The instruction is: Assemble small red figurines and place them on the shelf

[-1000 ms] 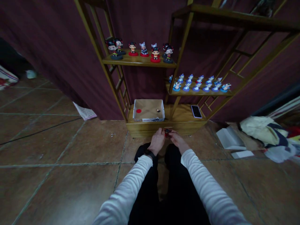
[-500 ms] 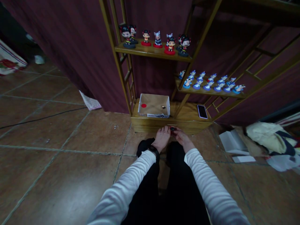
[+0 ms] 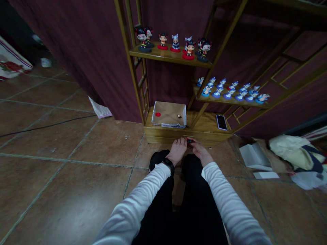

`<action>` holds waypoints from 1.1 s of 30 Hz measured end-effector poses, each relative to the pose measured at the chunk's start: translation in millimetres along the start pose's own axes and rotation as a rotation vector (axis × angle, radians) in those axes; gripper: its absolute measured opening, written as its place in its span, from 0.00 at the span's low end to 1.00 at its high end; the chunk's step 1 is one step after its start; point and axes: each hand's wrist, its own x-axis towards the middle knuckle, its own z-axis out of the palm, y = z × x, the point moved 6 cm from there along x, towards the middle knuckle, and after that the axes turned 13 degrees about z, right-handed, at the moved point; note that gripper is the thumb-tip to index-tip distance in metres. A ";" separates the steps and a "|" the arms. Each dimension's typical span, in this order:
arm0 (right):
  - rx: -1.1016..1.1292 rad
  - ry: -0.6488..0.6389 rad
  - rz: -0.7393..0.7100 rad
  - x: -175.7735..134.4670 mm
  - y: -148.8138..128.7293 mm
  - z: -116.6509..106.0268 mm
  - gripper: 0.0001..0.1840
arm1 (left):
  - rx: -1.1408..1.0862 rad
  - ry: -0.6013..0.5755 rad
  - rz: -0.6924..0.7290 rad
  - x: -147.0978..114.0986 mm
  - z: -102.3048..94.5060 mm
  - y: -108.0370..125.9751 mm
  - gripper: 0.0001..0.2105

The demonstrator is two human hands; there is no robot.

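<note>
Just in front of the low cabinet, my left hand [image 3: 178,149] and my right hand [image 3: 201,151] meet with closed fingers. Between their fingertips is a small dark piece [image 3: 189,140] with a hint of red, perhaps part of a figurine; the fingers hide most of it. Beyond the hands, on the cabinet top, lies a shallow open cardboard box [image 3: 169,125]. Inside it are a flat red disc [image 3: 158,114] at the left and a tiny dark-and-light piece [image 3: 179,116] at the right.
Several figurines with red or dark bases [image 3: 175,43] stand on the upper shelf [image 3: 163,57]. Several blue-and-white figurines [image 3: 229,93] fill the lower right shelf. A phone [image 3: 221,122] lies on the cabinet top. White packaging [image 3: 254,156] and cloth [image 3: 293,149] are on the floor at right.
The view has shifted slightly, so the shelves appear a little further right. Both hands stay together on the small piece, which shows less red now.
</note>
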 end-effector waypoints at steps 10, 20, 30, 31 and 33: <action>0.036 -0.035 0.011 0.4 1.3 -1.1 0.18 | -0.135 0.031 -0.076 -2.9 1.4 -7.6 0.20; 0.092 -0.084 0.052 -2.8 -1.6 12.9 0.15 | -0.974 0.332 -0.321 2.6 31.5 -49.1 0.14; 0.105 -0.066 0.057 -1.3 0.1 12.2 0.16 | -1.422 0.417 -0.419 8.9 70.5 -64.1 0.17; 0.107 -0.064 0.057 -1.2 0.1 12.1 0.16 | -1.415 0.426 -0.422 8.7 70.9 -64.9 0.18; 0.117 -0.067 0.052 -1.0 -0.2 12.3 0.16 | -1.397 0.459 -0.435 7.5 69.3 -66.1 0.19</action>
